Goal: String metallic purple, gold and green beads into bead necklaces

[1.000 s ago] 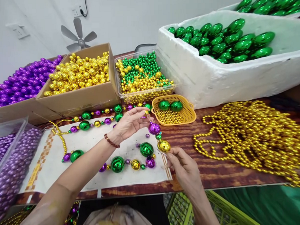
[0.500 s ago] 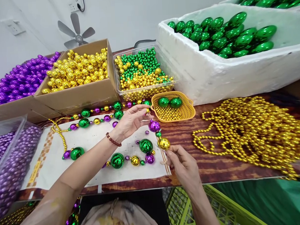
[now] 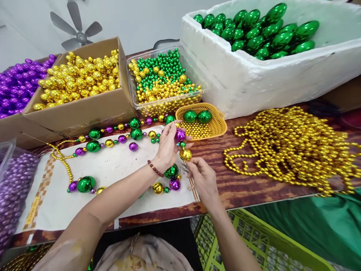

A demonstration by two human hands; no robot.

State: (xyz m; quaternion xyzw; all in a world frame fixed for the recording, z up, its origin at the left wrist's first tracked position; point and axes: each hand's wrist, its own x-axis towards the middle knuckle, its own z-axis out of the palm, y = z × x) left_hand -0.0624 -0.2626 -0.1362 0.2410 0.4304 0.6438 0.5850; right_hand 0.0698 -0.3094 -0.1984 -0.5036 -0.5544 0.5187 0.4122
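Note:
My left hand point(image 3: 166, 146) reaches over the white cloth point(image 3: 119, 165), its fingers closed at the upper end of a short bead strand. A shiny purple bead point(image 3: 179, 135), small green beads and a gold bead point(image 3: 186, 154) hang along this strand. Just below the gold bead, my right hand point(image 3: 203, 178) pinches the strand's lower end; a small greyish item shows at its fingertips, too blurred to name. On the cloth lies a longer bead garland point(image 3: 93, 146) of green, purple and gold beads, partly hidden by my left forearm. A loose purple bead point(image 3: 133, 146) rests inside its loop.
Behind stand a carton of gold beads point(image 3: 79, 107), a clear tub point(image 3: 167, 99), a foam box point(image 3: 255, 77) and a small orange basket point(image 3: 220, 128) with green and gold beads. Gold bead chains point(image 3: 296, 151) are heaped at right. A green crate point(image 3: 261, 235) stands below the table edge.
My left hand has moved lower against the strand, its forearm now covering part of the garland. My right hand stays by the gold bead. The whole view has shifted a little.

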